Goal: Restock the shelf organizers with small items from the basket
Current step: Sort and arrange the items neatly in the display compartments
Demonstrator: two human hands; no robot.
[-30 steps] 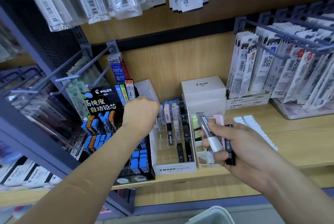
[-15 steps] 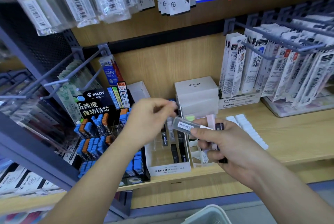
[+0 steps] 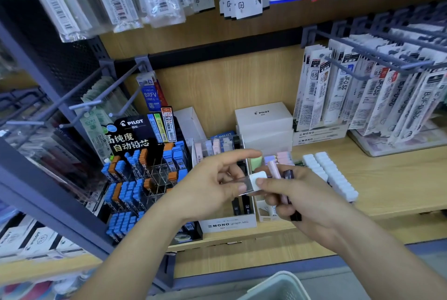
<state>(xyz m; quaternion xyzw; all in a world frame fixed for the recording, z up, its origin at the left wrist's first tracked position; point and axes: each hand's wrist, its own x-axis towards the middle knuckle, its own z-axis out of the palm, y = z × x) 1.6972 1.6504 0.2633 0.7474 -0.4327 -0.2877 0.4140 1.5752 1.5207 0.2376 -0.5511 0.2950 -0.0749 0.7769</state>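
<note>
Worry: my left hand (image 3: 212, 186) pinches the clear case (image 3: 244, 182), my right hand (image 3: 302, 203) grips spares (image 3: 274, 169), tugging could spill them.

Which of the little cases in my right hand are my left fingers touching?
The clear white-capped case, crosswise, pinched by the left hand. The pink case and dark case stand upright in the right hand alone.

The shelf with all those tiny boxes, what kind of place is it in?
Probably a stationery shop. Barcoded refill packs hang on hooks, a Pilot display rack holds blue and orange lead cases, and a Mono organizer stands beside it.
</note>
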